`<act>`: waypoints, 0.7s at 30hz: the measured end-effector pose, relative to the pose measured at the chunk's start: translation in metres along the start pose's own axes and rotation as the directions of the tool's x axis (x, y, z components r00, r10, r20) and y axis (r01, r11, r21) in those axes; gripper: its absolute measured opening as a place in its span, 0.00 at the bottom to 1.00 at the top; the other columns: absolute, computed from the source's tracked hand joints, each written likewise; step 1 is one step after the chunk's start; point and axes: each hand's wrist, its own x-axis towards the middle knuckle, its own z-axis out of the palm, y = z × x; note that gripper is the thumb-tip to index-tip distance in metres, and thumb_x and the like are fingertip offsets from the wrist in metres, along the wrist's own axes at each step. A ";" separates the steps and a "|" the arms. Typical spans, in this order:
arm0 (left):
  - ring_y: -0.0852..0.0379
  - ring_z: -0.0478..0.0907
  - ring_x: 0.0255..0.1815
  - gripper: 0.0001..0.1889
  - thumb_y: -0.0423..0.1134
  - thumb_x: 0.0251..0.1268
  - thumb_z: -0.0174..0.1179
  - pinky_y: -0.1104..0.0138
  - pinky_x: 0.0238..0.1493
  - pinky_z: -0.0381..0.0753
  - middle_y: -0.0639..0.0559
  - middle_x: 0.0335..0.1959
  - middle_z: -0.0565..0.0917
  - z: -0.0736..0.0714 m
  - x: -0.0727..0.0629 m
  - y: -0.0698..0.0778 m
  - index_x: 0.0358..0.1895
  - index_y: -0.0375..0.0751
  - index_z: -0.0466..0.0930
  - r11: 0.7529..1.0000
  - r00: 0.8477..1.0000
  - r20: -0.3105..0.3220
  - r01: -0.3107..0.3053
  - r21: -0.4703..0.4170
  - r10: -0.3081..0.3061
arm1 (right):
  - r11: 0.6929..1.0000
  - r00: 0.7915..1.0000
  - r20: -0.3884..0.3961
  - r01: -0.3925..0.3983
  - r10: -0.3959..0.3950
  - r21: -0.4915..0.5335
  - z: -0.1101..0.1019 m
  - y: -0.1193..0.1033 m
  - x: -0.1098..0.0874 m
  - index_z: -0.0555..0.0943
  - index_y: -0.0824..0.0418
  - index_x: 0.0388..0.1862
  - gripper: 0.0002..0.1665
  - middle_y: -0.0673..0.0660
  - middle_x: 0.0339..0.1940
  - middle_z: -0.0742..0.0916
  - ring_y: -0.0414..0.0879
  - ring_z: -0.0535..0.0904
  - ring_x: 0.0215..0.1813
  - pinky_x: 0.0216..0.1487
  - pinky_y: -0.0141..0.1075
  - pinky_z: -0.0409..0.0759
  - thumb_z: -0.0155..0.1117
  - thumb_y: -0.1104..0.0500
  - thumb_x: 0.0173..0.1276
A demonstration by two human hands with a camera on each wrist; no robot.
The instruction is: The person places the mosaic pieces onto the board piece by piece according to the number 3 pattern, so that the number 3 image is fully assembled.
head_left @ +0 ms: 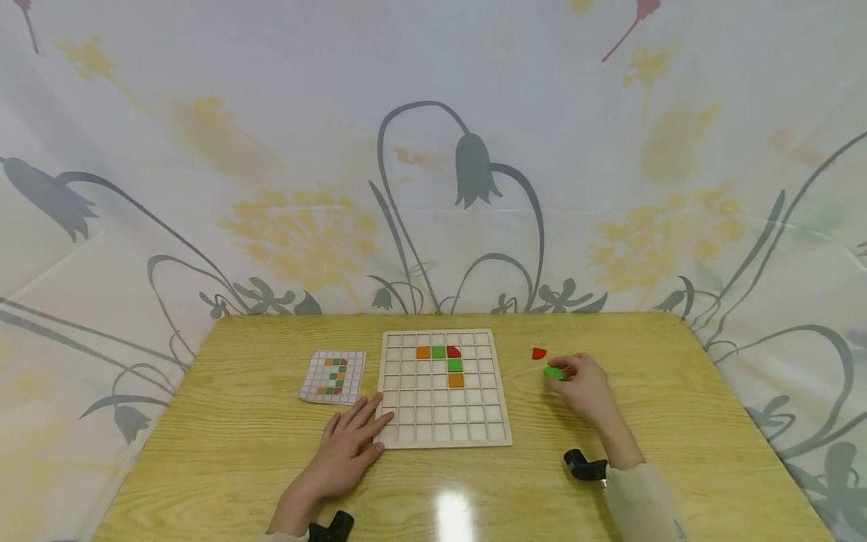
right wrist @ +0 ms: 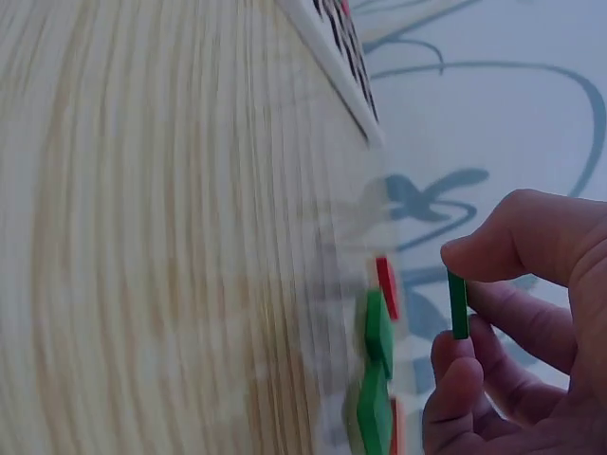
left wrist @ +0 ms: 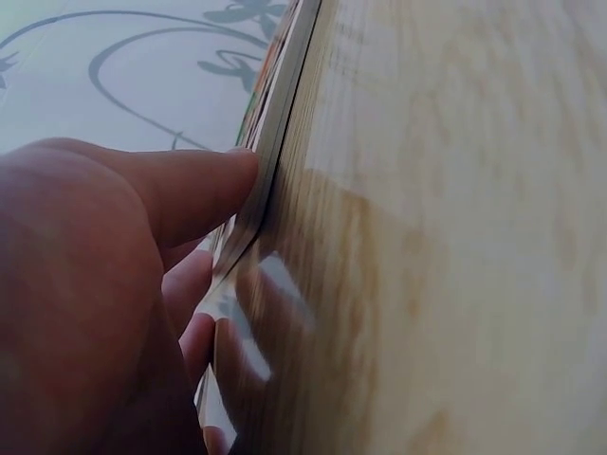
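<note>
My right hand (head_left: 584,388) pinches a small green tile (right wrist: 458,305) between thumb and fingers, above the table right of the board. In the right wrist view, more green tiles (right wrist: 375,417) and a red piece (right wrist: 387,287) lie on the table below the fingers. My left hand (head_left: 345,452) rests with spread fingers at the lower left edge of a pale grid board (head_left: 416,418). The board's upper part holds orange tiles (head_left: 457,381), green tiles (head_left: 454,366) and one red rounded piece (head_left: 453,351), forming a corner shape.
A paper card (head_left: 313,380) with a coloured grid pattern lies left of the board. Beyond the right hand's fingertips is a red quarter-round piece (head_left: 538,353). The wooden table (head_left: 223,421) meets a flowered cloth (head_left: 433,248) at the back.
</note>
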 end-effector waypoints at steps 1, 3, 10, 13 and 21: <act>0.42 0.42 0.80 0.25 0.41 0.77 0.54 0.34 0.69 0.35 0.50 0.81 0.50 0.000 0.000 0.000 0.74 0.46 0.69 1.000 1.000 -0.002 0.002 0.002 -0.002 | 1.000 1.000 0.005 0.002 -0.002 0.007 0.004 -0.003 0.001 0.84 0.70 0.51 0.17 0.65 0.47 0.78 0.56 0.77 0.45 0.42 0.44 0.78 0.68 0.65 0.64; 0.43 0.41 0.81 0.25 0.41 0.77 0.54 0.34 0.69 0.34 0.51 0.81 0.50 0.000 0.000 0.000 0.74 0.46 0.69 1.000 1.000 -0.002 0.004 0.006 -0.004 | 1.000 1.000 0.016 0.010 -0.010 0.026 0.012 -0.010 0.003 0.84 0.70 0.50 0.16 0.65 0.48 0.78 0.55 0.77 0.45 0.41 0.44 0.77 0.68 0.65 0.65; 0.42 0.42 0.80 0.25 0.41 0.76 0.54 0.33 0.69 0.35 0.50 0.81 0.51 0.000 -0.001 0.000 0.74 0.46 0.69 1.000 1.000 -0.006 0.000 0.009 0.000 | 0.996 0.996 0.051 0.075 -0.078 0.055 0.040 -0.029 0.008 0.86 0.67 0.46 0.13 0.61 0.44 0.79 0.51 0.77 0.42 0.42 0.42 0.77 0.69 0.66 0.62; 0.42 0.42 0.80 0.25 0.41 0.76 0.54 0.33 0.69 0.35 0.50 0.81 0.51 0.000 -0.001 -0.001 0.74 0.46 0.69 1.000 1.000 -0.007 0.001 0.010 -0.001 | 0.993 0.992 0.065 0.102 -0.106 0.062 0.053 -0.037 0.011 0.86 0.65 0.45 0.13 0.59 0.42 0.80 0.50 0.77 0.41 0.42 0.41 0.78 0.70 0.66 0.60; 0.43 0.42 0.80 0.25 0.41 0.76 0.54 0.34 0.70 0.35 0.51 0.81 0.50 0.000 -0.001 0.000 0.74 0.47 0.69 1.000 1.000 -0.008 0.005 0.009 -0.005 | 0.990 0.988 0.087 0.124 -0.130 0.072 0.078 -0.059 0.016 0.87 0.64 0.43 0.13 0.57 0.41 0.79 0.48 0.76 0.40 0.41 0.41 0.78 0.73 0.66 0.58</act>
